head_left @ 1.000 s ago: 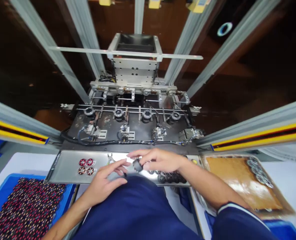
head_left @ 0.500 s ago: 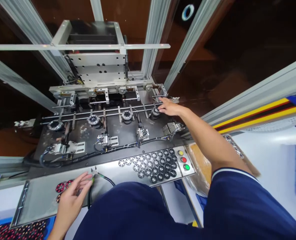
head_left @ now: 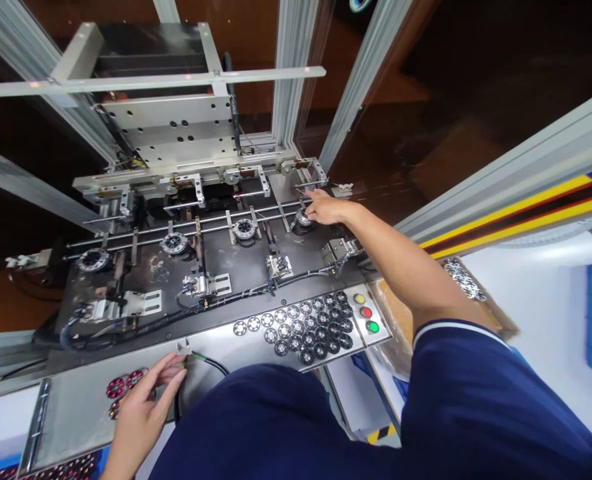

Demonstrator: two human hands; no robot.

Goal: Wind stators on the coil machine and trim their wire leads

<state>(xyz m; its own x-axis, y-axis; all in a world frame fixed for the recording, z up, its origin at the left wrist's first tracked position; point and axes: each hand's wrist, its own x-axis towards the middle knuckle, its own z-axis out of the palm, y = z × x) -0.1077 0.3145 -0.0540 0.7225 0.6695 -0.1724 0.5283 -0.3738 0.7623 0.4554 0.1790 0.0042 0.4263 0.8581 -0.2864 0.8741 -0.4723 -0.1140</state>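
My right hand (head_left: 325, 208) reaches far into the machine and rests on the rightmost round holder (head_left: 303, 219), its fingers curled over a small part that I cannot make out. My left hand (head_left: 143, 407) lies on the steel tray (head_left: 76, 413) near me, fingers bent beside the red wound rotors (head_left: 121, 385). Its fingertips touch small pliers (head_left: 185, 348) with a black cable. Several black round parts (head_left: 309, 327) lie in rows on the tray's right half.
Three more round holders (head_left: 245, 229) stand along the machine's rails. Yellow, red and green buttons (head_left: 366, 312) sit at the tray's right end. A brown tray (head_left: 456, 273) with silver discs is at the right, and aluminium frame posts rise around the machine.
A second ago both hands held a dark part over the tray. My right hand then reached out to the rightmost holder, and my left hand dropped beside the red rotors. The view swung left.
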